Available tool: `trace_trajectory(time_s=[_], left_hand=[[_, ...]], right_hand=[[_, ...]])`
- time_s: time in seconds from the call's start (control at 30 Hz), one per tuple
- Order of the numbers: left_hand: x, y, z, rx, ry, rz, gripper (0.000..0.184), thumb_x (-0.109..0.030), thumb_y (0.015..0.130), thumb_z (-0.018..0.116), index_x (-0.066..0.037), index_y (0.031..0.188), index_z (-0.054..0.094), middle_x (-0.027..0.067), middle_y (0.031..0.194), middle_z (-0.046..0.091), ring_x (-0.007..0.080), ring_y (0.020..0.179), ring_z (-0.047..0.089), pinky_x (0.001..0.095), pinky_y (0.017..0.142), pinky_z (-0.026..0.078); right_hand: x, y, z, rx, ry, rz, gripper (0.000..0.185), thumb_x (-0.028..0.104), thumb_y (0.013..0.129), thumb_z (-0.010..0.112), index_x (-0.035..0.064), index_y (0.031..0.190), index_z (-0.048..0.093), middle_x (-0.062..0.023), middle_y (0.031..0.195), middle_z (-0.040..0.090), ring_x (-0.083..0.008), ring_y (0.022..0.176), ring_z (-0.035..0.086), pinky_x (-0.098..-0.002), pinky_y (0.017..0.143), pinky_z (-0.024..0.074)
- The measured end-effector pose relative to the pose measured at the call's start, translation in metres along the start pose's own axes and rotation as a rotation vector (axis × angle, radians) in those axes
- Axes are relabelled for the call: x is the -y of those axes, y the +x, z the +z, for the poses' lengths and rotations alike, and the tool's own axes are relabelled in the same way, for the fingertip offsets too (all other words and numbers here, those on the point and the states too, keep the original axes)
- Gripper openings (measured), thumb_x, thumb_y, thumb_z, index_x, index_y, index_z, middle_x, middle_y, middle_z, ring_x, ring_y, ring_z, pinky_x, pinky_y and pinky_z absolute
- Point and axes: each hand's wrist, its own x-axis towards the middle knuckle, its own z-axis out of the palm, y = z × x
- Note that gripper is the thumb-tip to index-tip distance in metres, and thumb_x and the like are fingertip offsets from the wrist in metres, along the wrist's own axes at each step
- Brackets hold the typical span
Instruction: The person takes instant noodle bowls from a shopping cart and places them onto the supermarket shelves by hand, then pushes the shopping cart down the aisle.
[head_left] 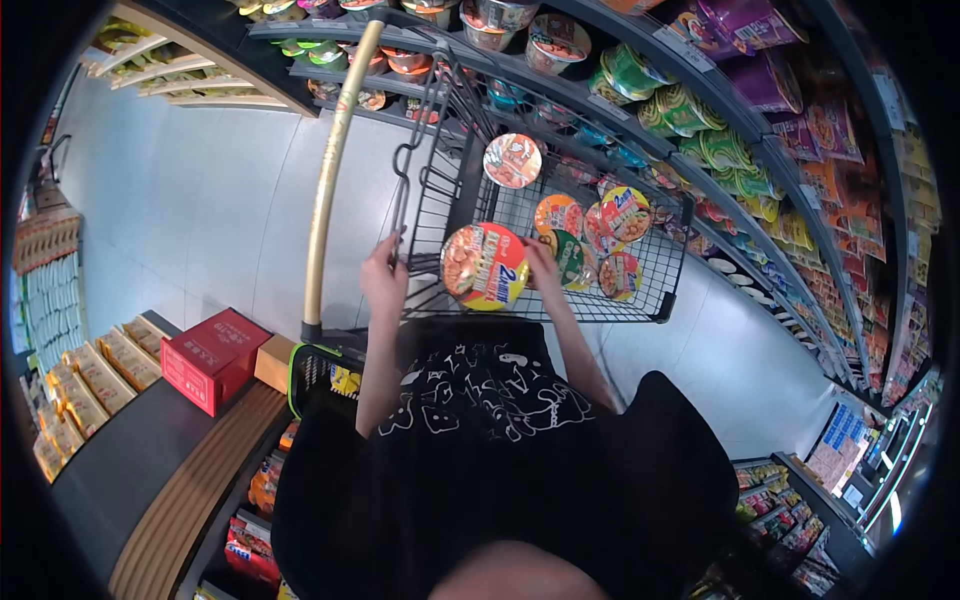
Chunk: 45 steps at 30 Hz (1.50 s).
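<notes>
A large red and yellow instant noodle bowl [486, 266] is tilted with its printed lid toward me, over the near side of the wire shopping cart [430, 180]. My right hand [543, 270] grips this bowl by its right edge; some fingers are hidden behind it. To the left, my left hand [385, 276] is beside the cart's wire end, fingers stretched out and apart, holding nothing I can see. Inside the cart, a white-lidded noodle bowl [512, 160] sits apart at the back. Several other bowls cluster to the right, among them a green one [573, 262] and a yellow-red one [626, 214].
The cart's pale yellow handle bar [340, 165] runs along the left. Curved shelves [690, 150] of noodles and packets line the far and right sides. A red box [217, 360] stands on a counter at lower left, near a green-rimmed black basket [312, 382].
</notes>
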Motion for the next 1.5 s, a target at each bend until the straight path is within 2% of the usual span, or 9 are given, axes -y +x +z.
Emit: trace_trajectory(time_s=[0.2, 0.3, 0.43, 0.7, 0.77, 0.9, 1.23, 1.37, 1.5], left_hand=[[0.025, 0.023, -0.007, -0.194, -0.088, -0.020, 0.033, 0.008, 0.062, 0.044, -0.004, 0.087, 0.061, 0.0117, 0.067, 0.057, 0.0145, 0.049, 0.046, 0.0263, 0.047, 0.036], [0.035, 0.034, -0.017, -0.236, -0.168, -0.012, 0.033, 0.010, 0.062, 0.041, -0.003, 0.085, 0.061, 0.0091, 0.068, 0.059, 0.0109, 0.051, 0.046, 0.0242, 0.047, 0.036], [0.054, 0.051, -0.034, -0.248, -0.233, 0.016, 0.031, 0.010, 0.063, 0.040, 0.001, 0.085, 0.060, 0.0059, 0.075, 0.062, 0.0096, 0.055, 0.050, 0.0217, 0.051, 0.039], [0.065, 0.069, -0.057, -0.210, -0.099, -0.009, 0.025, 0.006, 0.066, 0.043, 0.002, 0.081, 0.062, 0.0065, 0.072, 0.063, 0.0052, 0.051, 0.046, 0.0191, 0.046, 0.034], [0.059, 0.071, -0.054, -0.177, -0.103, -0.105, 0.028, 0.001, 0.067, 0.045, 0.000, 0.090, 0.060, 0.0051, 0.069, 0.062, 0.0023, 0.043, 0.037, 0.0194, 0.038, 0.027], [0.054, 0.072, -0.058, -0.160, -0.062, -0.099, 0.025, -0.007, 0.076, 0.048, 0.003, 0.098, 0.056, 0.0097, 0.079, 0.061, 0.0131, 0.078, 0.056, 0.0262, 0.074, 0.041], [0.032, 0.072, -0.062, -0.185, 0.072, 0.086, 0.033, -0.008, 0.071, 0.053, -0.002, 0.103, 0.047, 0.0156, 0.123, 0.036, 0.0313, 0.110, 0.038, 0.0389, 0.088, 0.032], [0.006, 0.072, -0.059, -0.327, 0.114, 0.127, 0.039, -0.006, 0.070, 0.052, -0.002, 0.108, 0.045, 0.0156, 0.125, 0.033, 0.0320, 0.113, 0.035, 0.0407, 0.091, 0.029], [-0.028, 0.076, -0.045, -0.388, 0.089, 0.231, 0.034, 0.001, 0.069, 0.048, 0.000, 0.103, 0.049, 0.0161, 0.118, 0.041, 0.0312, 0.109, 0.040, 0.0402, 0.090, 0.031]], right_hand=[[0.028, -0.004, 0.071, 0.185, -0.150, -0.259, 0.060, 0.021, 0.069, 0.066, -0.0039, 0.114, 0.035, -0.0101, 0.097, 0.051, -0.0146, 0.088, 0.049, -0.0261, 0.077, 0.0396], [-0.004, 0.009, 0.092, 0.238, -0.127, -0.115, 0.071, 0.034, 0.066, 0.063, -0.0002, 0.118, 0.030, -0.0210, 0.111, 0.042, -0.0321, 0.105, 0.042, -0.0377, 0.088, 0.0326], [0.010, 0.012, 0.112, 0.206, -0.270, -0.130, 0.077, 0.042, 0.065, 0.061, -0.0017, 0.118, 0.028, -0.0232, 0.115, 0.036, -0.0341, 0.108, 0.038, -0.0392, 0.090, 0.0314], [0.030, 0.037, 0.124, 0.166, -0.093, 0.129, 0.082, 0.049, 0.070, 0.057, -0.0026, 0.124, 0.021, -0.0227, 0.117, 0.038, -0.0301, 0.110, 0.038, -0.0371, 0.091, 0.0298], [0.023, 0.075, 0.107, 0.010, 0.147, 0.088, 0.063, 0.040, 0.075, 0.055, -0.0030, 0.115, 0.032, -0.0121, 0.104, 0.047, -0.0197, 0.094, 0.046, -0.0300, 0.080, 0.0374], [-0.051, 0.188, 0.073, -0.174, -0.098, 0.130, 0.051, 0.020, 0.064, 0.067, -0.0014, 0.104, 0.044, -0.0111, 0.090, 0.055, -0.0192, 0.082, 0.053, -0.0294, 0.066, 0.0437], [-0.131, 0.286, 0.091, -0.302, -0.421, 0.426, 0.035, 0.014, 0.062, 0.068, -0.0026, 0.090, 0.055, -0.0114, 0.075, 0.059, -0.0221, 0.060, 0.059, -0.0363, 0.056, 0.0510], [-0.109, 0.253, 0.086, -0.380, -0.464, 0.263, 0.020, 0.012, 0.063, 0.066, -0.0013, 0.069, 0.053, -0.0123, 0.065, 0.058, -0.0218, 0.056, 0.059, -0.0338, 0.056, 0.0496], [-0.074, 0.199, 0.061, -0.330, -0.548, -0.342, 0.019, 0.013, 0.066, 0.063, 0.0000, 0.069, 0.050, -0.0090, 0.061, 0.056, -0.0164, 0.047, 0.054, -0.0273, 0.044, 0.0405]])
